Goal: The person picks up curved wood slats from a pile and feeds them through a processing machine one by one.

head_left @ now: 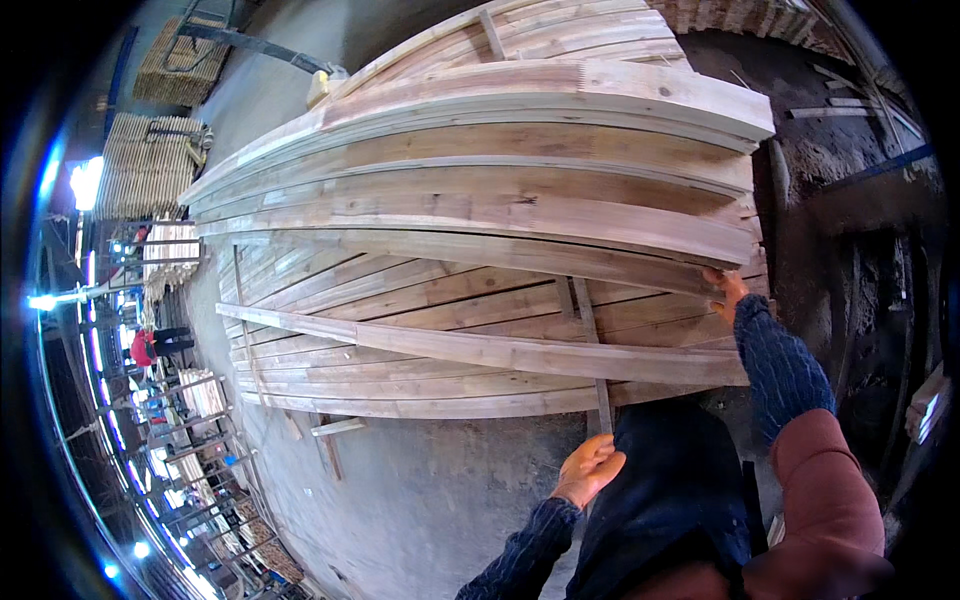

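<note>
My right hand (730,289) grips the right-hand end of a long wooden plank (520,252), its fingers on the edge and the thumb lower. That plank lies along the near side of a stack of planks (540,142). My left hand (590,470) hangs in front of my dark trousers with its fingers curled in, and nothing shows in it. Just beyond it juts the end of a thin wooden crosspiece (596,370). A single plank (520,350) lies apart on the lower layer of boards (440,292), nearer to me.
More stacked boards (590,35) stand behind the pile. Timber bundles (150,165) and a person in red (143,347) are far off to the left. Grey concrete floor (420,490) runs along the near side. Dark metal structures (870,270) stand at the right.
</note>
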Demonstrator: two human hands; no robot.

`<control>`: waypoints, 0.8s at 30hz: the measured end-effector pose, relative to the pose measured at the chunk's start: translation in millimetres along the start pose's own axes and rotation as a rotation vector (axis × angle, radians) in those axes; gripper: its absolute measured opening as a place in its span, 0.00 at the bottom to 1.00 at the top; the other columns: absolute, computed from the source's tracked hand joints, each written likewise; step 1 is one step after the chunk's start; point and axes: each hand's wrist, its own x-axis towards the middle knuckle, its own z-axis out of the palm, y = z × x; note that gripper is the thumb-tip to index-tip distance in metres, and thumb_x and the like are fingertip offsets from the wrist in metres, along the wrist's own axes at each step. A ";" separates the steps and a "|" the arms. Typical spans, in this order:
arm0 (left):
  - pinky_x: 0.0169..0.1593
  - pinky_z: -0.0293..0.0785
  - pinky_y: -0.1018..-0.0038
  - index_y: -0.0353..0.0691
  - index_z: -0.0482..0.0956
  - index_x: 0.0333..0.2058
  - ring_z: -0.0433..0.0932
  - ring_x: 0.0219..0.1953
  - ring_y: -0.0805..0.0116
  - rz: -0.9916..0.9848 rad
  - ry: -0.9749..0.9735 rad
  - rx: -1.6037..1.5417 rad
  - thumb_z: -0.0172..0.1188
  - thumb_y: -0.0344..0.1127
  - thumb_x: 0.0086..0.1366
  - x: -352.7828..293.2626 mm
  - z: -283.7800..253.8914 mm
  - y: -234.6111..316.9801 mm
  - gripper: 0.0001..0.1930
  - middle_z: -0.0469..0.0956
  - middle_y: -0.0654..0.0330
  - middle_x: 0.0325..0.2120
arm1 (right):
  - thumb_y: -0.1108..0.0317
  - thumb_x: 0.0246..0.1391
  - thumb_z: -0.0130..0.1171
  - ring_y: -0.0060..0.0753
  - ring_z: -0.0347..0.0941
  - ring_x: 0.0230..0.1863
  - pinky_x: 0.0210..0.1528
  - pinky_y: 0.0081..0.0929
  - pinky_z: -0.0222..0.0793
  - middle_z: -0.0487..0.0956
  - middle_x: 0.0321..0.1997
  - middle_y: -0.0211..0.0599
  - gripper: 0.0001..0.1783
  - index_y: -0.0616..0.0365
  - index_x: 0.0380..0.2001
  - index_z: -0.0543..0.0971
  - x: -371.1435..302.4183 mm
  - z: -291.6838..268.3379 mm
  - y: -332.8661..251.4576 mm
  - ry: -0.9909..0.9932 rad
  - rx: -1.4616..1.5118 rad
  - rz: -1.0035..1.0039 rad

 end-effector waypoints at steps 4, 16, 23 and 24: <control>0.67 0.73 0.60 0.37 0.70 0.67 0.73 0.66 0.55 0.174 -0.023 -0.112 0.64 0.43 0.73 58.1 -28.0 -5.9 0.29 0.75 0.43 0.61 | 0.43 0.69 0.54 0.47 0.58 0.77 0.77 0.52 0.52 0.62 0.80 0.39 0.37 0.49 0.74 0.65 -18.3 -2.0 -6.4 0.066 0.652 0.295; 0.66 0.68 0.49 0.47 0.65 0.70 0.70 0.65 0.52 0.504 0.226 -1.094 0.59 0.76 0.63 93.1 -186.1 132.5 0.48 0.70 0.57 0.66 | 0.61 0.60 0.67 0.35 0.70 0.56 0.64 0.38 0.66 0.72 0.58 0.39 0.36 0.59 0.67 0.66 -267.6 0.5 -152.8 -0.215 0.657 0.267; 0.68 0.68 0.46 0.47 0.64 0.71 0.72 0.65 0.48 0.431 0.332 -1.061 0.54 0.75 0.68 25.8 -170.2 133.1 0.45 0.71 0.53 0.66 | 0.45 0.65 0.65 0.39 0.73 0.58 0.61 0.42 0.72 0.73 0.63 0.42 0.43 0.54 0.74 0.63 -213.2 -32.1 -152.8 -0.945 0.667 0.323; 0.68 0.69 0.46 0.46 0.64 0.71 0.72 0.65 0.48 0.437 0.322 -1.052 0.54 0.74 0.68 14.4 -154.8 138.0 0.45 0.71 0.52 0.66 | 0.44 0.66 0.63 0.39 0.74 0.59 0.62 0.42 0.72 0.73 0.64 0.43 0.43 0.53 0.76 0.62 -190.2 -21.9 -154.4 -0.961 0.704 0.303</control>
